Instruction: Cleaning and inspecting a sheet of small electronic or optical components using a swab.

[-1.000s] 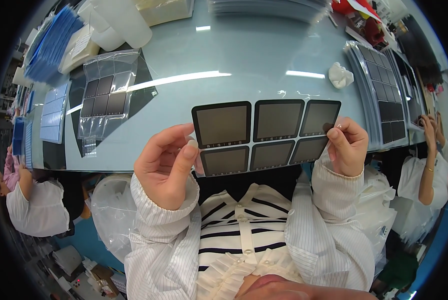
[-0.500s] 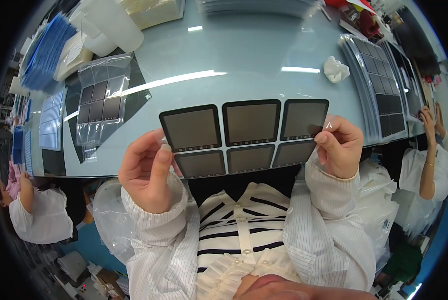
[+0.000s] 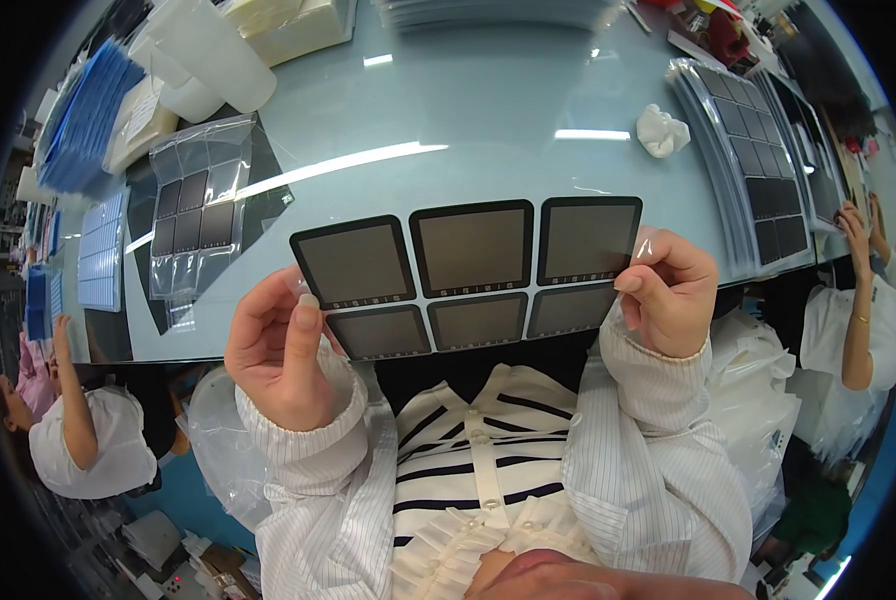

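Held up between my hands is a clear plastic sheet [image 3: 473, 248] carrying two rows of dark, black-bordered rectangular panels, tilted toward me. My left hand [image 3: 286, 345] pinches its left edge between thumb and fingers. At the opposite side, my right hand [image 3: 673, 298] grips the sheet's clear right margin, thumb in front and the other fingers curled. The sheet's lower edge hangs near the front edge of the glass-topped table [image 3: 508, 120].
A clear sleeve with dark panels [image 3: 196, 210] lies on the left. Behind it stand blue sheets [image 3: 88, 120] and white tubs [image 3: 213, 60]. On the right are stacked panel sheets [image 3: 748, 150] and crumpled white material [image 3: 662, 131]. Co-workers [image 3: 93, 430] sit on both sides.
The sheet and both my hands have shifted slightly left, still gripping it. The left co-worker's arm has risen.
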Action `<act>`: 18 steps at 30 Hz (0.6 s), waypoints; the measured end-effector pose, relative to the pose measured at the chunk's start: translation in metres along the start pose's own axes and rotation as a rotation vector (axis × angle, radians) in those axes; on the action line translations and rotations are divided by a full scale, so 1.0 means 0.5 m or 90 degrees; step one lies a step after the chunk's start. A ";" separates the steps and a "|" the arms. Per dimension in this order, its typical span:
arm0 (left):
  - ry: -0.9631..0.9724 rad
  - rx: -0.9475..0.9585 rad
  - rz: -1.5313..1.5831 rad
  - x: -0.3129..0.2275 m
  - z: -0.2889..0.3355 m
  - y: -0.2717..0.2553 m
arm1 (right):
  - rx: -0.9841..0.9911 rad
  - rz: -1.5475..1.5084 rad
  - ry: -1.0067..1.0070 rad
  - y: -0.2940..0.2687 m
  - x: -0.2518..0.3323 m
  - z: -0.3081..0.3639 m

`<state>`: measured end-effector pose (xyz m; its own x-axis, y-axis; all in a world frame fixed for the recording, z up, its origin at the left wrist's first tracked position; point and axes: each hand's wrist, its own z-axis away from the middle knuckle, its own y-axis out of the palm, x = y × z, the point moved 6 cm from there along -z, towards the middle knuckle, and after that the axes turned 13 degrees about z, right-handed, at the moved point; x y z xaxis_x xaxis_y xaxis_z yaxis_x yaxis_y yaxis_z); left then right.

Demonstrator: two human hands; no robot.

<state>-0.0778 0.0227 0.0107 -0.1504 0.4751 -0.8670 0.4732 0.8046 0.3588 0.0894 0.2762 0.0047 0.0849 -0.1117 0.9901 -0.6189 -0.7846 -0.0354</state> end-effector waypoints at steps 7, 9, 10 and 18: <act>0.020 -0.018 -0.014 0.000 -0.003 -0.011 | -0.009 0.027 -0.007 0.014 0.011 0.002; 0.021 -0.013 -0.016 -0.002 -0.004 -0.018 | 0.037 -0.004 -0.028 0.022 0.012 0.003; 0.023 -0.009 -0.019 -0.003 -0.004 -0.021 | 0.035 -0.004 -0.028 0.022 0.012 0.003; 0.034 -0.035 -0.060 -0.007 -0.005 -0.042 | 0.097 0.010 -0.042 0.050 0.017 0.002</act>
<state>-0.0894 0.0049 0.0068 -0.2389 0.4143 -0.8782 0.4061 0.8642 0.2971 0.0754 0.2550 0.0119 0.1304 -0.1610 0.9783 -0.4953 -0.8654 -0.0764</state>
